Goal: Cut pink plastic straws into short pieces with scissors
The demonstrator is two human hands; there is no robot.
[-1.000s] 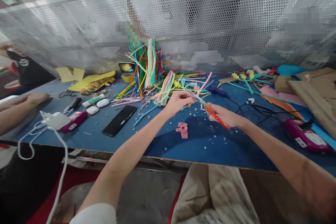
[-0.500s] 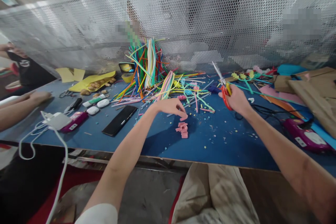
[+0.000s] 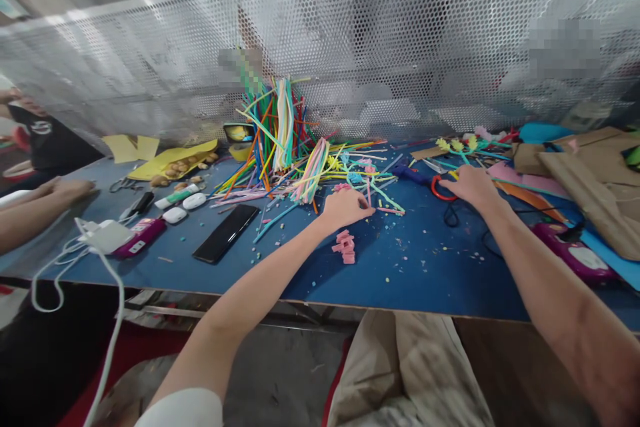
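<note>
Scissors (image 3: 434, 190) with red handles lie flat on the blue table (image 3: 280, 280), well to the right of centre. One red loop pokes out from under my operator's right hand (image 3: 473, 185). In the head view, the only one I have, that hand is palm down over the handles with the fingers spread forward. I cannot tell whether any finger passes through a loop or the hand merely rests on top, though lying flat like that the tool looks pinned by the palm's weight.

The left hand (image 3: 345, 205) is also palm down, its fingers bent so the tips meet the loose coloured strips (image 3: 387, 200) scattered ahead of it. Whether they pinch one is hidden. Just in front of the wrist sits a small heap of pink cut pieces (image 3: 345, 247) (close to the table's near edge, probably for easy reach).

Farther back, a tall bundle of strips (image 3: 283, 123) stands against the perforated metal screen (image 3: 400, 47), which seems to keep it upright. A black phone (image 3: 226, 233) lies to the left, and a co-worker's hand (image 3: 70, 188) rests at the far left edge.
</note>
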